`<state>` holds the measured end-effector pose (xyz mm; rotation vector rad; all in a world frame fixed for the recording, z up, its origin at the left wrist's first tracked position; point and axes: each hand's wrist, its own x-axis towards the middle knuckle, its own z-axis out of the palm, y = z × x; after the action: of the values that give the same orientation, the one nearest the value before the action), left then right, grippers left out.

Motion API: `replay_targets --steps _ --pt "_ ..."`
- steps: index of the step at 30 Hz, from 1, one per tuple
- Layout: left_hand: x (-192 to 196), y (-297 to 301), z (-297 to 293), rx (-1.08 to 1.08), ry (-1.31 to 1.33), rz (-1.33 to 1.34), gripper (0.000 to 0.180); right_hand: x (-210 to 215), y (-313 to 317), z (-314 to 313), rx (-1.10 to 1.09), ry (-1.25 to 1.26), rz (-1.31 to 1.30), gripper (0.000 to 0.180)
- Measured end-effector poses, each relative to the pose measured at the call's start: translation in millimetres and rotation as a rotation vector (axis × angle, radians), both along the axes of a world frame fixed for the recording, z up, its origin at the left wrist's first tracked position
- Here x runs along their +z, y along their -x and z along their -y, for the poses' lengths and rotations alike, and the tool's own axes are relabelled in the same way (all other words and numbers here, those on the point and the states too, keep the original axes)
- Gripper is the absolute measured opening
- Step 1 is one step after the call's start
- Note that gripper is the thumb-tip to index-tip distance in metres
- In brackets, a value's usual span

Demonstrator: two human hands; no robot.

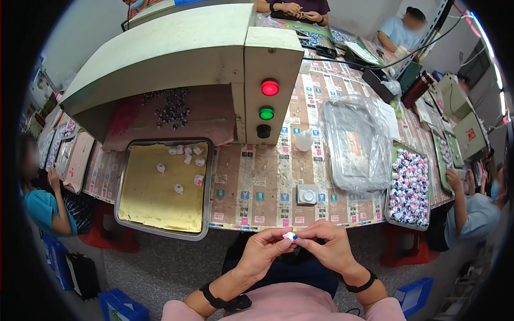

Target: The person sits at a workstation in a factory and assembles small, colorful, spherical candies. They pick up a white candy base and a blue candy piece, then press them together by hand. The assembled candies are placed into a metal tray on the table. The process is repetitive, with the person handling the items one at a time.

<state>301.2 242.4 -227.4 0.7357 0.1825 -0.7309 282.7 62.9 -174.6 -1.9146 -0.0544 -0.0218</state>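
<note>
In front of my body, at the table's near edge, both hands meet at a small white plastic piece [289, 236] with a pink and a blue part. My left hand [263, 251] is closed, pinching its white side between thumb and fingers. From the other side my right hand [327, 245] grips at the blue part, its fingertips pressed together. Whether the blue part is separate cannot be made out. Left of my hands lies a tray [128, 214] with a yellow lining and several white-and-pink pieces [178, 189]. A second tray [390, 213], at the right, is full of white, blue and pink pieces [409, 187].
A large cream machine [270, 59] with red and green lights stands over the table [241, 208]; small dark-blue parts [174, 109] lie under its hood. Nearby are a white bottle [304, 140], a small square holder [307, 195] and a plastic-wrapped tray [356, 150]. Other people sit around.
</note>
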Motion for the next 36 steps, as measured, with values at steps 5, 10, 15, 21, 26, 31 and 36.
replay_targets --steps 5,10,15,21,26,31,36 --pt "0 1 7 0.000 -0.120 0.095 0.030 -3 3 5 0.012 -0.032 0.053 0.015" --pt "16 -1 11 -0.102 -0.129 0.053 0.034 10 6 22 0.047 -0.091 -0.008 0.015" --pt "27 -16 -13 0.019 -0.236 0.284 0.058 19 11 94 -0.388 0.111 0.024 0.012" --pt "40 -46 -108 0.229 -0.673 0.581 0.042 -23 44 277 -1.042 0.602 0.298 0.016" --pt "65 -64 -164 0.246 -1.154 0.760 0.032 -69 70 358 -1.036 0.737 0.049 0.021" --pt "80 -84 -206 0.107 -1.462 0.891 0.044 -68 72 347 -0.970 0.827 0.228 0.024" --pt "61 -123 -244 -0.128 -1.673 1.106 0.071 -10 39 231 -0.741 0.652 0.153 0.013"
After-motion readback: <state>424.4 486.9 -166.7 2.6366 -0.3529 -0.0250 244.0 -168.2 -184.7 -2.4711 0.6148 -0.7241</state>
